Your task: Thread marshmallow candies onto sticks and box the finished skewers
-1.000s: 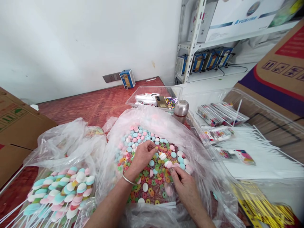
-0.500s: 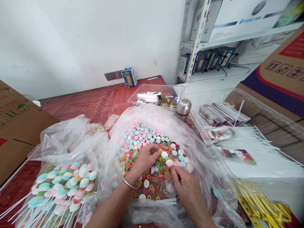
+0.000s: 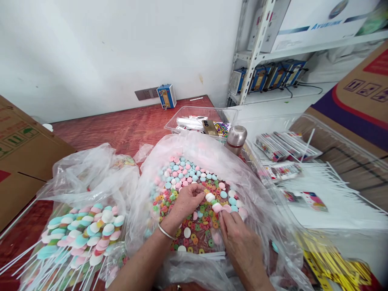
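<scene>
A candy skewer (image 3: pixel 217 207) with white and pink marshmallows and a green gummy ring between them spans the gap between my hands. My left hand (image 3: pixel 188 201), wearing a silver bangle, pinches at its upper end, at a yellow gummy ring (image 3: pixel 206 191). The fingers of my right hand (image 3: pixel 241 236) close on the lower end; the stick itself is hidden. Beneath both hands, loose pink, blue and white marshmallows (image 3: pixel 176 168) and many coloured gummy rings (image 3: pixel 209 224) lie in an opened clear plastic bag (image 3: pixel 151 161). A few white sticks (image 3: pixel 209 255) rest at the bag's near edge.
Finished-looking marshmallow skewers (image 3: pixel 81 234) are piled at left beside a cardboard box (image 3: pixel 27 153). Behind the bag stand a steel flask (image 3: pixel 237 137) and a clear tray (image 3: pixel 172 121) with a phone. White sticks (image 3: pixel 327 186) and gold ties (image 3: pixel 336 262) lie at right.
The view has shifted slightly. Both hands stay at the same skewer, with the left fingers still at its upper end and the right at its lower end.
</scene>
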`<act>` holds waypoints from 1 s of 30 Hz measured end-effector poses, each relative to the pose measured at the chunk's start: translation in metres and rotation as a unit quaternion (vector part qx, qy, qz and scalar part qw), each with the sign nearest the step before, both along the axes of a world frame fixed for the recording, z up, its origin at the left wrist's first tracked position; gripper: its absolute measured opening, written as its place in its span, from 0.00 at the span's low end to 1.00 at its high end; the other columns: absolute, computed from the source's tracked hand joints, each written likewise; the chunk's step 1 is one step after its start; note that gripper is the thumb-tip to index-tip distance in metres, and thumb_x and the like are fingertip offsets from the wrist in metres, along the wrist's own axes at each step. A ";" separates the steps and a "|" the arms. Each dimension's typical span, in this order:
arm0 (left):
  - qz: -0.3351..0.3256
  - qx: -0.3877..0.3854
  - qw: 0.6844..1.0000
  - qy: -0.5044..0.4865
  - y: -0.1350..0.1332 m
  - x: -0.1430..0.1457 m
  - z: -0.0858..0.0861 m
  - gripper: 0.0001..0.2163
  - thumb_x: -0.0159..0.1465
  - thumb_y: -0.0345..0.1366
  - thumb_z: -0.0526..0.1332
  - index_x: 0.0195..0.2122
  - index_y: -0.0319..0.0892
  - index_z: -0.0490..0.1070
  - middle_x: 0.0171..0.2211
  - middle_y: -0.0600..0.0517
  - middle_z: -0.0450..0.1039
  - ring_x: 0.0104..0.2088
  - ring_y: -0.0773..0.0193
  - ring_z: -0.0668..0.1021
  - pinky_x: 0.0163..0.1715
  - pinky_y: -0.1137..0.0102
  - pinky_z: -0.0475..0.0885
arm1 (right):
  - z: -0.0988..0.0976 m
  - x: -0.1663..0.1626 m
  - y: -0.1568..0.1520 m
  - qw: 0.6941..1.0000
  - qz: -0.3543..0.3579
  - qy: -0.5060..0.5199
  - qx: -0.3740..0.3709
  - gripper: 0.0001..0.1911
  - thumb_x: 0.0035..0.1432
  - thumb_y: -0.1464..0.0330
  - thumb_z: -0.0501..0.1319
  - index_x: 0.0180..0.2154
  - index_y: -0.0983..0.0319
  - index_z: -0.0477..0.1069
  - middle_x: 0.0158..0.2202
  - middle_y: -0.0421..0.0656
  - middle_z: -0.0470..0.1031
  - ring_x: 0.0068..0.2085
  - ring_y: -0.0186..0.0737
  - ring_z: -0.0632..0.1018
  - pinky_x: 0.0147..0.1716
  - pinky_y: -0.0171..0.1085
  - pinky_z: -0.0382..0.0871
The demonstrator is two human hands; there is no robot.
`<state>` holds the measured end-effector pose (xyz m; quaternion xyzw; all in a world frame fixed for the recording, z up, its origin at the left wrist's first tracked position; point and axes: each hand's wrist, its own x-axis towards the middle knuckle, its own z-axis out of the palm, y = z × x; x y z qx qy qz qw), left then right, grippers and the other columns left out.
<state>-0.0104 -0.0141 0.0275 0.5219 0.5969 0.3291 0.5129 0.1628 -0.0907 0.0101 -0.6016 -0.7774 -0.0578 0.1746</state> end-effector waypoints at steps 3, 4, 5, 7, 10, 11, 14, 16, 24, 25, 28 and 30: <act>0.010 0.031 0.999 0.011 -0.004 0.005 0.006 0.07 0.58 0.35 0.62 0.36 0.40 0.76 0.26 0.53 0.74 0.24 0.67 0.72 0.24 0.73 0.64 | -0.003 0.000 0.003 0.995 -0.001 0.085 -0.049 0.16 0.69 0.69 0.50 0.33 0.60 0.73 0.29 0.42 0.75 0.25 0.37 0.74 0.23 0.35 0.56; 0.022 0.039 0.999 -0.005 -0.005 0.007 0.008 0.07 0.59 0.36 0.62 0.35 0.40 0.76 0.26 0.53 0.73 0.25 0.68 0.72 0.25 0.73 0.64 | -0.004 0.000 0.004 0.989 0.001 0.132 -0.067 0.16 0.69 0.69 0.50 0.32 0.60 0.73 0.30 0.43 0.75 0.27 0.38 0.75 0.25 0.35 0.59; 0.044 0.040 0.998 -0.037 -0.006 0.009 0.008 0.07 0.59 0.38 0.63 0.34 0.40 0.76 0.26 0.54 0.73 0.25 0.68 0.71 0.26 0.74 0.64 | -0.005 -0.001 0.006 0.980 0.004 0.180 -0.084 0.17 0.69 0.69 0.49 0.32 0.61 0.73 0.30 0.43 0.76 0.29 0.38 0.77 0.27 0.34 0.62; 0.103 0.015 0.983 -0.151 -0.007 0.015 0.007 0.10 0.59 0.43 0.66 0.32 0.40 0.74 0.27 0.54 0.72 0.27 0.68 0.72 0.29 0.74 0.67 | -0.007 -0.004 0.008 0.961 0.019 0.256 -0.106 0.17 0.68 0.69 0.48 0.33 0.62 0.74 0.31 0.45 0.76 0.33 0.40 0.78 0.32 0.34 0.67; 0.160 -0.039 0.919 -0.358 -0.010 0.029 0.004 0.14 0.57 0.45 0.68 0.34 0.39 0.74 0.30 0.52 0.72 0.30 0.68 0.73 0.33 0.73 0.69 | -0.007 -0.009 0.009 0.946 0.052 0.297 -0.119 0.19 0.67 0.69 0.47 0.39 0.63 0.76 0.35 0.47 0.78 0.39 0.42 0.79 0.37 0.35 0.70; 0.164 -0.048 0.898 -0.405 -0.012 0.035 0.003 0.14 0.58 0.45 0.67 0.35 0.39 0.74 0.32 0.51 0.73 0.31 0.67 0.74 0.34 0.72 0.70 | -0.007 -0.010 0.009 0.943 0.060 0.301 -0.125 0.19 0.67 0.68 0.46 0.41 0.63 0.77 0.37 0.48 0.79 0.39 0.42 0.80 0.38 0.35 0.71; 0.174 -0.042 0.862 -0.474 -0.017 0.049 0.003 0.14 0.62 0.46 0.63 0.35 0.38 0.73 0.32 0.50 0.73 0.31 0.66 0.74 0.35 0.71 0.70 | -0.010 -0.006 0.006 0.942 0.060 0.298 -0.141 0.21 0.69 0.65 0.46 0.46 0.61 0.77 0.42 0.47 0.82 0.41 0.42 0.82 0.38 0.34 0.73; 0.187 -0.037 0.845 -0.500 -0.020 0.056 0.004 0.14 0.63 0.47 0.62 0.35 0.39 0.71 0.30 0.51 0.72 0.29 0.67 0.74 0.33 0.71 0.70 | -0.013 -0.001 0.003 0.949 0.047 0.288 -0.123 0.22 0.70 0.62 0.46 0.48 0.62 0.76 0.46 0.48 0.82 0.44 0.43 0.82 0.39 0.34 0.74; 0.197 -0.032 0.847 -0.492 -0.033 0.070 0.006 0.16 0.62 0.50 0.64 0.31 0.41 0.67 0.27 0.53 0.70 0.26 0.67 0.71 0.31 0.69 0.68 | -0.017 0.003 -0.005 0.975 0.030 0.216 -0.041 0.29 0.72 0.56 0.40 0.41 0.61 0.76 0.39 0.49 0.84 0.34 0.43 0.84 0.27 0.34 0.72; 0.204 -0.031 0.851 -0.483 -0.035 0.071 0.005 0.16 0.62 0.50 0.63 0.31 0.41 0.67 0.27 0.53 0.70 0.26 0.67 0.71 0.32 0.69 0.68 | -0.016 0.000 -0.005 0.975 0.030 0.217 -0.041 0.29 0.72 0.55 0.40 0.41 0.60 0.76 0.37 0.49 0.83 0.33 0.42 0.83 0.26 0.33 0.71; 0.206 -0.029 0.862 -0.462 -0.041 0.073 -0.003 0.16 0.64 0.50 0.60 0.30 0.41 0.67 0.28 0.52 0.70 0.29 0.65 0.72 0.35 0.69 0.69 | -0.014 -0.009 0.000 0.970 0.034 0.230 -0.072 0.27 0.72 0.55 0.41 0.37 0.59 0.75 0.33 0.47 0.82 0.31 0.42 0.82 0.26 0.34 0.69; 0.206 -0.028 0.872 -0.443 -0.043 0.070 -0.009 0.16 0.65 0.51 0.59 0.31 0.42 0.67 0.29 0.52 0.70 0.31 0.65 0.72 0.37 0.69 0.69 | -0.014 -0.015 0.005 0.961 0.037 0.251 -0.106 0.26 0.72 0.55 0.42 0.35 0.59 0.74 0.32 0.46 0.81 0.31 0.42 0.81 0.28 0.34 0.68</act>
